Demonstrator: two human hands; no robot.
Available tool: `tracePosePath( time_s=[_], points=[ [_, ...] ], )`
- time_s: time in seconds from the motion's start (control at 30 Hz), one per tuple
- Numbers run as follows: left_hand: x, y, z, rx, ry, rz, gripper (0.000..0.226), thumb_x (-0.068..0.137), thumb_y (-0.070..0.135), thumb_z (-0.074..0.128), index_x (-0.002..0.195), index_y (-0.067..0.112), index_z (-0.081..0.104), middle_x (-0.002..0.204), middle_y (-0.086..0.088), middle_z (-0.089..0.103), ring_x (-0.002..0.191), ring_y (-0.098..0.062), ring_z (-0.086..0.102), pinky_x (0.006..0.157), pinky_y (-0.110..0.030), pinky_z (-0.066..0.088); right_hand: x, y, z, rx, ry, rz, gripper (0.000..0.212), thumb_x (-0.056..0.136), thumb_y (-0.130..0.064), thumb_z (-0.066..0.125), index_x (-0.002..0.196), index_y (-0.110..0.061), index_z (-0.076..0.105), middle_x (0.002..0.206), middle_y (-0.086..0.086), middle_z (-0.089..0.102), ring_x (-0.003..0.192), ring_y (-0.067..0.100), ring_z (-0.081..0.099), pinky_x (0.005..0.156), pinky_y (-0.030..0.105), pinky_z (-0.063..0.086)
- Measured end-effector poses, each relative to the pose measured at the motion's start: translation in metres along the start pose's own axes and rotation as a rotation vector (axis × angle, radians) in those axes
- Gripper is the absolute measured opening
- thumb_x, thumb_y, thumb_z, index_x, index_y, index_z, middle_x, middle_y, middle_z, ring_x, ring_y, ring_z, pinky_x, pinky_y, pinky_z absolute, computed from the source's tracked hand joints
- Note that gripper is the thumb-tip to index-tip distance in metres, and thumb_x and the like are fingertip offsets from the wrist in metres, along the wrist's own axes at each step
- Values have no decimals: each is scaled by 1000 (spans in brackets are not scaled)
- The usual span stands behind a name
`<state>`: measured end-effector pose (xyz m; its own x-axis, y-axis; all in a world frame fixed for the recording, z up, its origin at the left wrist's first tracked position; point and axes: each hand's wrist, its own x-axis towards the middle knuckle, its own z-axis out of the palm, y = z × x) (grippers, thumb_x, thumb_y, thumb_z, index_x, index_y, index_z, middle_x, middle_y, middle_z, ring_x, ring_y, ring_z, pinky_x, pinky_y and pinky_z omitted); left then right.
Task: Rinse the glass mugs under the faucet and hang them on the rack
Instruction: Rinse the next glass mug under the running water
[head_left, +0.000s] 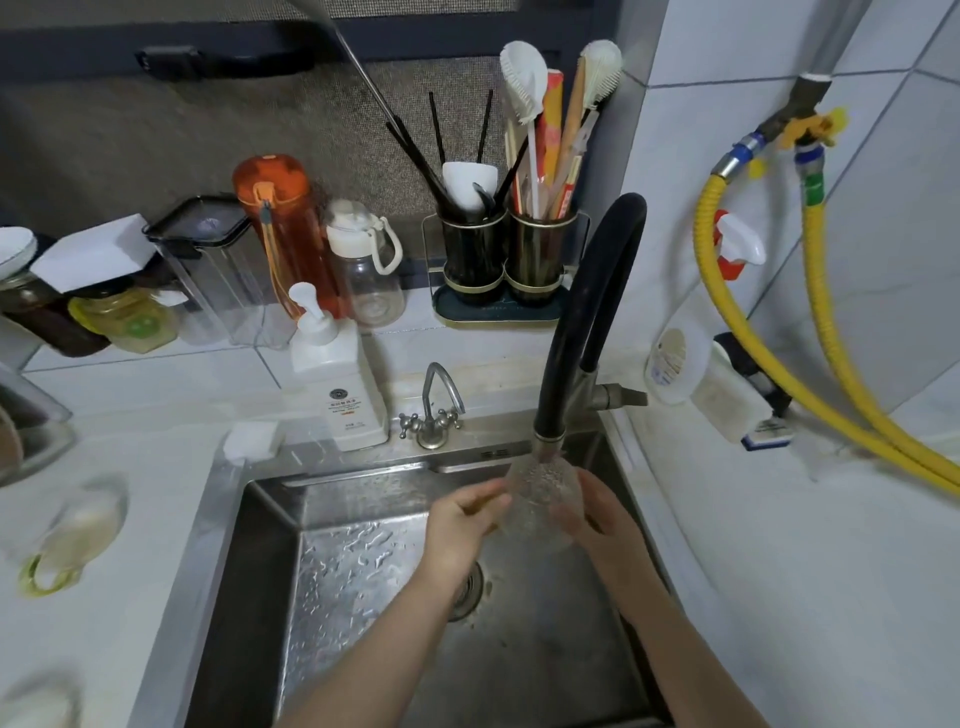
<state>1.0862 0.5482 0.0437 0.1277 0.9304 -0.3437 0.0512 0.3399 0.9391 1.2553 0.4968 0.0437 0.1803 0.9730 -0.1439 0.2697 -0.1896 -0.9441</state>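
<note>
Steel sink (249, 545) set in white tiled counter (831, 571), wet basin. Glass mug (543, 499) under black faucet (582, 322) spout, gripped between left hand (462, 525) and right hand (602, 514). Second mug (78, 530) on counter at left.

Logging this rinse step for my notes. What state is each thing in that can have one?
black faucet: running
glass mug: held under the spout, being rinsed
left hand: grip on the mug
right hand: grip on the mug
sink: wet
orange bottle: capped
</note>
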Motion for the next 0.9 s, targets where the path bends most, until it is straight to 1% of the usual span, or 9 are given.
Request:
tracePosePath(
  time_s=[0.17, 0.3, 0.4, 0.5, 0.6, 0.7, 0.77, 0.8, 0.9],
  points=[
    [6, -4, -18, -55, 46, -10, 24, 83, -1, 66, 105, 6, 70, 91, -2, 74, 87, -19, 67, 79, -29, 56, 4, -1, 15, 39, -29, 14, 47, 75, -50, 69, 118, -36, 58, 111, -14, 68, 102, 2, 64, 93, 36, 53],
    [0, -5, -4, -7, -7, -19, 23, 83, -2, 66, 104, 7, 70, 80, 7, 73, 74, -9, 65, 72, -23, 54, -4, 5, 8, 62, 22, 69, 32, 82, -40, 69, 113, -43, 58, 111, -12, 67, 102, 3, 64, 86, 26, 51],
    [-6, -14, -15, 47, 28, 0, 19, 80, 2, 71, 98, 9, 73, 83, 4, 73, 73, -4, 68, 68, -17, 54, -10, 12, 19, -16, -14, 78, 41, 80, -34, 73, 115, -46, 53, 110, -19, 64, 100, -7, 61, 75, 12, 47],
    [-1, -13, -28, 86, 87, 14, 15, 80, 8, 73, 94, 13, 73, 85, 0, 73, 77, -12, 67, 74, -28, 56, -5, 8, 30, 46, -33, 88, 46, 80, -23, 74, 119, -38, 56, 107, -23, 64, 98, -14, 58, 69, 3, 46],
    [1, -4, -24, 115, 53, 65, 20, 82, 11, 72, 101, 15, 69, 92, -2, 71, 85, -17, 66, 81, -37, 56, -3, -7, 27, 80, 12, 69, 35, 83, -24, 70, 115, -32, 59, 103, -15, 68, 93, -7, 63, 67, 7, 48],
    [-3, -6, -16, 183, -53, 113, 38, 76, 16, 78, 111, 24, 62, 106, -1, 68, 100, -15, 64, 92, -35, 53, -4, -14, 24, 18, 65, 51, 19, 86, -29, 66, 104, -28, 60, 93, -13, 68, 85, -9, 63, 67, 8, 47],
    [-8, -10, -15, 239, -68, 100, 54, 73, 25, 81, 122, 24, 59, 111, -1, 64, 104, -13, 60, 93, -32, 51, -5, -14, 27, -30, 69, 91, 32, 85, -39, 66, 112, -25, 58, 103, -13, 66, 94, -5, 62, 79, 9, 47],
    [-10, -11, -15, 239, -55, 77, 56, 73, 27, 81, 124, 24, 59, 110, -2, 63, 102, -12, 60, 91, -32, 52, -5, -14, 29, -52, 73, 126, 48, 84, -46, 65, 124, -21, 56, 114, -7, 64, 106, 2, 60, 90, 17, 47],
    [-18, -7, -17, 111, -11, -66, 46, 77, 27, 77, 120, 24, 58, 97, -1, 60, 86, -13, 60, 73, -29, 55, -4, -13, 33, -136, 35, 172, 62, 82, -54, 62, 133, -21, 51, 124, -1, 62, 114, 15, 58, 98, 31, 45]
  ],
)
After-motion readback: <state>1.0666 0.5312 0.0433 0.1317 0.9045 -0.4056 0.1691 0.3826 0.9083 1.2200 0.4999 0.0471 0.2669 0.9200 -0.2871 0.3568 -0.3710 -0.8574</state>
